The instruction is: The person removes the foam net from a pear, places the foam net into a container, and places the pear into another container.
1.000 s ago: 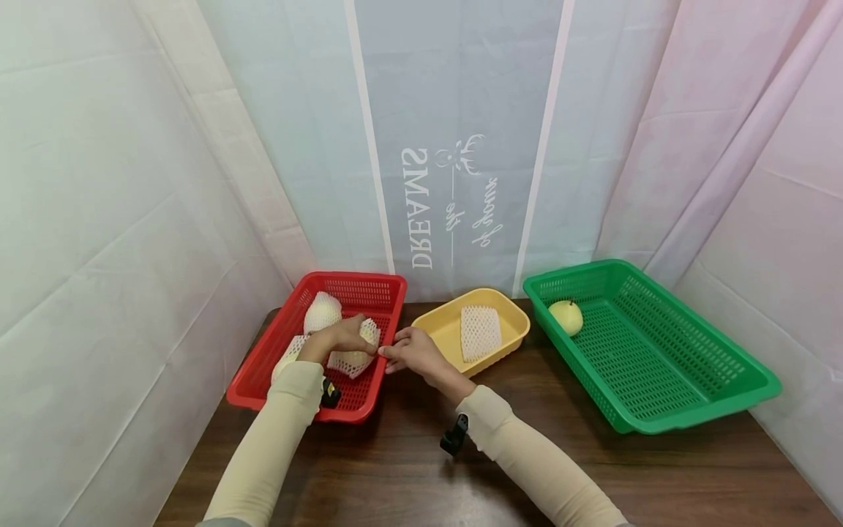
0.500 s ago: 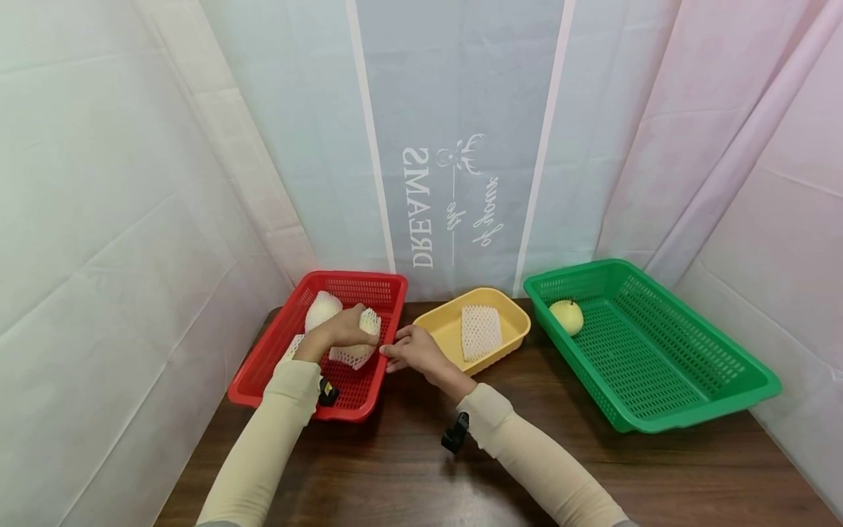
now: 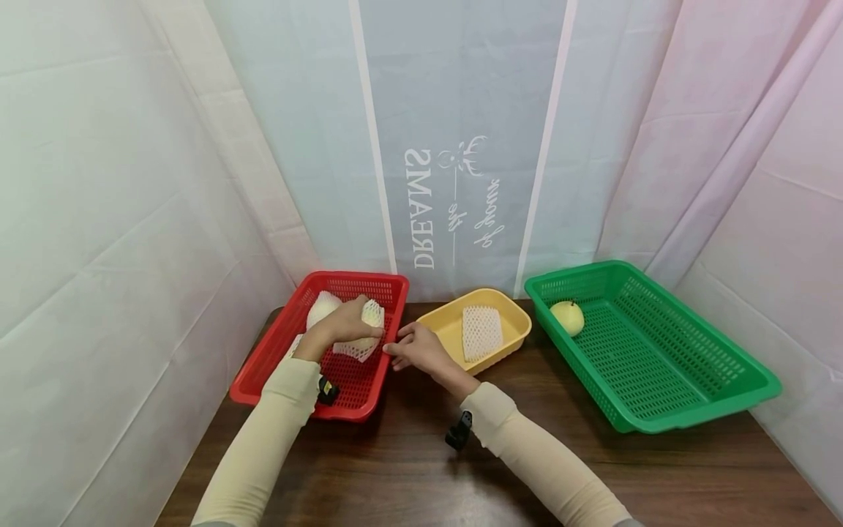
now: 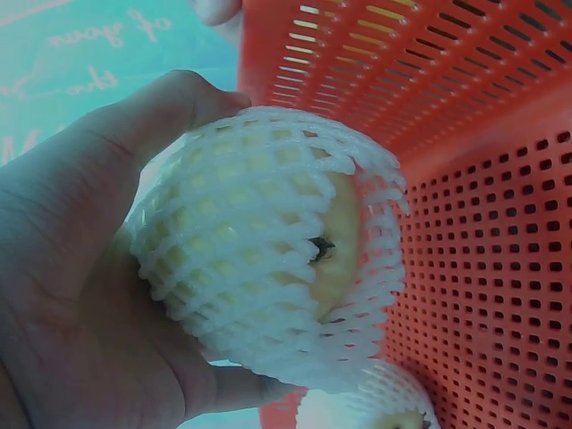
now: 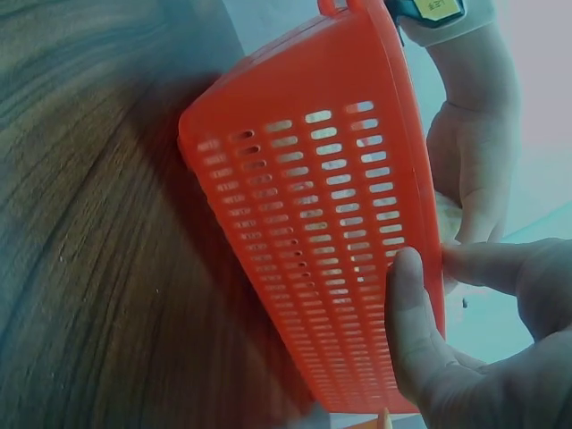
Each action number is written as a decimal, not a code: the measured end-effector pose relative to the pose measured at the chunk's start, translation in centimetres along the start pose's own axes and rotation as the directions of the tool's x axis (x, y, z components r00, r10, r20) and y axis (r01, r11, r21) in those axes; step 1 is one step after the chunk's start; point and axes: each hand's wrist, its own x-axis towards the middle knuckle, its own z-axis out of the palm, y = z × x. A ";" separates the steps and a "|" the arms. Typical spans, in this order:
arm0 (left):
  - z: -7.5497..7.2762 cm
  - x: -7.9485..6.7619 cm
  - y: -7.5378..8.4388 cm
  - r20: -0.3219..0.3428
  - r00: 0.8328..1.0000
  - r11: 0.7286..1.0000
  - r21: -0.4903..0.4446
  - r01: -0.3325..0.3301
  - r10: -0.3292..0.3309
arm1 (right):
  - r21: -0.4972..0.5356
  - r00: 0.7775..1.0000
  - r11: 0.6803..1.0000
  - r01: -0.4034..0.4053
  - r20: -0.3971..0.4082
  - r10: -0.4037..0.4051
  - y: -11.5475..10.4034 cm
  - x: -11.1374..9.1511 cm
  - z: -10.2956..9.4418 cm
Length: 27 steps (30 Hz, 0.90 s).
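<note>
Inside the red basket (image 3: pixel 356 408), my left hand (image 3: pixel 342 323) grips a pale yellow pear (image 4: pixel 338 268) wrapped in a white foam net sleeve (image 4: pixel 237 206). Thumb and fingers curl round opposite sides of it, and the stem end shows at the sleeve's open end in the left wrist view. My right hand (image 3: pixel 424 350) pinches the basket's near right rim, the thumb lying against the perforated outer wall (image 5: pixel 295 80) and the fingers over the rim. Another netted fruit (image 3: pixel 320 306) sits at the far left of the basket, and one more is partly hidden by my left wrist.
A yellow tray (image 3: pixel 440 326) right of the red basket holds a flat foam net sleeve (image 3: pixel 482 334). Farther right, a green basket (image 3: pixel 707 416) contains one bare pear (image 3: pixel 568 318). All stand on a dark wooden table (image 3: pixel 402 468), with curtains (image 3: pixel 461 88) behind.
My left hand has moved the netted pear slightly up and toward the far side of the red basket. My right hand stays at the rim.
</note>
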 end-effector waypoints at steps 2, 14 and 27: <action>-0.1 0.0 0.2 -0.008 1.000 1.000 0.005 -0.007 0.007 | -0.017 1.000 1.000 0.009 -0.017 -0.009 0.1 0.1 -0.2; -0.5 -0.3 2.2 -0.065 0.996 0.998 -0.007 -0.064 0.063 | -0.091 0.992 0.992 0.093 -0.073 -0.100 -1.4 -0.3 -1.5; -0.1 -0.1 4.4 -0.211 0.968 0.985 -0.067 -0.156 0.139 | -0.200 0.968 0.958 0.205 -0.101 -0.228 -1.6 -0.6 -2.2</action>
